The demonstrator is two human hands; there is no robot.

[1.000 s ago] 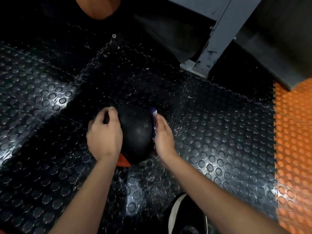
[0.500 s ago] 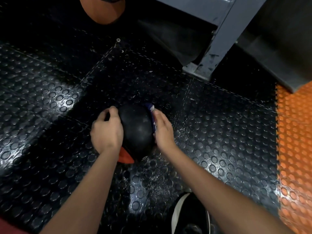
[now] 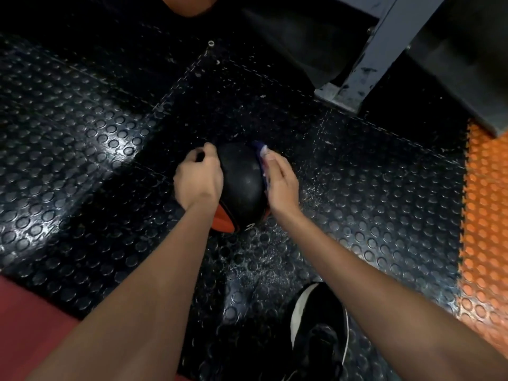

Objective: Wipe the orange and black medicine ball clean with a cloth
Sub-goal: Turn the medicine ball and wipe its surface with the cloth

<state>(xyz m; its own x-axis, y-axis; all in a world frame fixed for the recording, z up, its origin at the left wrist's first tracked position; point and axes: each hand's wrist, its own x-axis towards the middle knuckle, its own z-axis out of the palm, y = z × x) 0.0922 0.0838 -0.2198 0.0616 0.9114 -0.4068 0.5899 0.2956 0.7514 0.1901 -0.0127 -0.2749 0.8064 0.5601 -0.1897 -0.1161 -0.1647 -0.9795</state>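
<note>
Medicine ball (image 3: 242,182) sits on the black studded floor mat (image 3: 371,193), mostly black on top with an orange panel showing low at its near-left side. Left hand (image 3: 198,180) is curled over the ball's left flank, steadying it; right hand (image 3: 281,179) lies flat with fingers extended, pressing a blue and white cloth (image 3: 261,154) against the right flank.

Risks, as I judge them: the ball is round and the mat around it looks wet and speckled (droplets or residue, hard to say which), so a hard push from the cloth side could roll or skid it out from under the bracing hand. The underside touching the mat will likely stay dirty unless the ball gets turned. A black shoe (image 3: 320,323) stands near enough to catch a rolling ball.

A small white mark shows at the ball's lower edge, but it is too small to read. No other writing is legible.
</note>
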